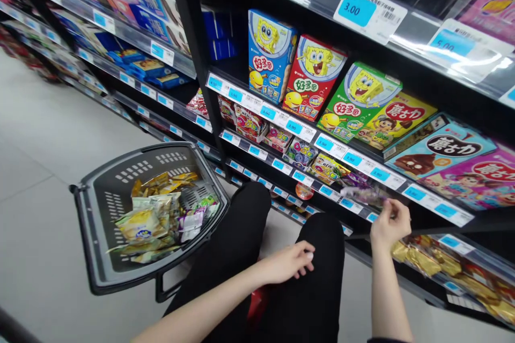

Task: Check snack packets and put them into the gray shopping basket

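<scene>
My right hand (391, 225) is at the lower shelf, its thumb and fingers pinching the end of a small clear-and-purple candy packet (364, 194). The packet is blurred, and its print cannot be read. Beside it on that shelf lie a yellow candy packet (328, 168) and a dark blueberry-print packet (300, 153). Over my knees, my left hand (287, 263) holds nothing that I can see, its fingers loosely bent and apart. To the left of my legs stands a grey shopping basket (96, 236) with several snack bags (140, 223) in it.
Above the candy row stand upright snack boxes in blue (269, 56), red (314, 77) and green (358, 102). A price-tag rail (293, 127) juts out along that shelf's edge. Gold-wrapped packets (426, 257) lie lower right. Pale floor (32, 171) extends left of the basket.
</scene>
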The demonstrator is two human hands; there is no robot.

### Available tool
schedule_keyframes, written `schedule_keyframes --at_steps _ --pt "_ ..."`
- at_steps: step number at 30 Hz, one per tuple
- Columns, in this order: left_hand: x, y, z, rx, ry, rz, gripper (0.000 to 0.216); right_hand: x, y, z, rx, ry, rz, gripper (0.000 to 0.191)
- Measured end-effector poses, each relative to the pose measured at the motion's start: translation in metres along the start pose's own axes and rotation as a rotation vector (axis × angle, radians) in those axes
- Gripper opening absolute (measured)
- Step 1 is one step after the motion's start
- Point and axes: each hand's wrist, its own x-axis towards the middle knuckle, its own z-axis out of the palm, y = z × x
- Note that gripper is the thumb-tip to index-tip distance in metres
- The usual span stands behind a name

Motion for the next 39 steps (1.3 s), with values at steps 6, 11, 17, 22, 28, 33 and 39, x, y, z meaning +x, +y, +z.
schedule_keyframes --at_steps 6,11,17,22,28,33,39 --pt "0.019 0.007 0.000 -0.360 -0.036 0.057 0.072 -0.055 -0.013 -0.038 0.342 -0.194 0.169 0.026" --pt "0.005 0.010 -0.001 -0.661 -0.152 0.177 0.094 -0.097 -0.036 -0.050 0.547 -0.436 0.332 0.025" --pt "0.001 0.013 -0.016 -0.382 0.127 0.309 0.056 -0.100 -0.035 -0.054 0.757 -0.876 0.544 0.038" --pt "0.001 0.010 -0.019 -0.303 0.227 0.372 0.050 -0.096 -0.019 -0.058 0.618 -0.973 0.578 0.028" --pt "0.004 0.006 -0.019 -0.186 0.205 0.371 0.055 -0.107 -0.019 -0.059 0.576 -0.849 0.611 0.035" --pt "0.004 0.004 -0.022 -0.024 0.296 0.447 0.038 -0.114 -0.027 -0.058 0.524 -0.717 0.572 0.030" --pt "0.001 0.006 -0.024 0.120 0.311 0.541 0.027 -0.114 -0.034 -0.057 0.469 -0.671 0.351 0.018"
